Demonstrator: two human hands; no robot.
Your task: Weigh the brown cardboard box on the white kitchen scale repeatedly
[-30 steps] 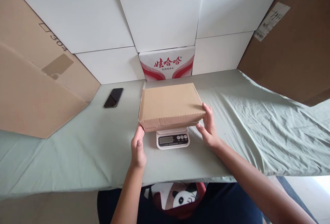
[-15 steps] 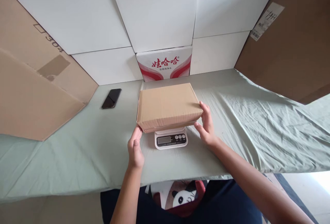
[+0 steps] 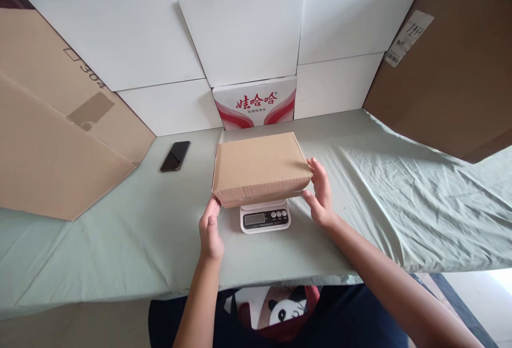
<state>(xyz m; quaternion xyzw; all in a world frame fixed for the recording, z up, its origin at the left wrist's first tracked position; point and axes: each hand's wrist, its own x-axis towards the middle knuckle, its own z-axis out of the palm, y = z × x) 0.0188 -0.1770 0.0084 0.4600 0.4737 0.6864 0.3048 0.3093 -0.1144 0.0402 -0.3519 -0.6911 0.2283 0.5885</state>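
Observation:
A brown cardboard box (image 3: 262, 164) is over a white digital scale (image 3: 265, 220), covering its platform. Only the scale's front shows, with a grey display and several round buttons. My left hand (image 3: 210, 230) supports the box at its near left corner, fingers reaching beneath it. At the right end, my right hand (image 3: 320, 193) grips the box, fingers along the side and thumb by the lower near corner. Whether the box rests fully on the scale I cannot tell; its underside is hidden.
A black phone (image 3: 175, 156) lies on the green cloth (image 3: 160, 241) to the left. White boxes (image 3: 244, 36) and a red-and-white printed carton (image 3: 256, 103) form a wall behind. Large brown cardboard panels (image 3: 60, 124) stand at left and right.
The camera view has tilted slightly upward. Both hands stay on the cardboard box, which keeps nearly the same place over the scale.

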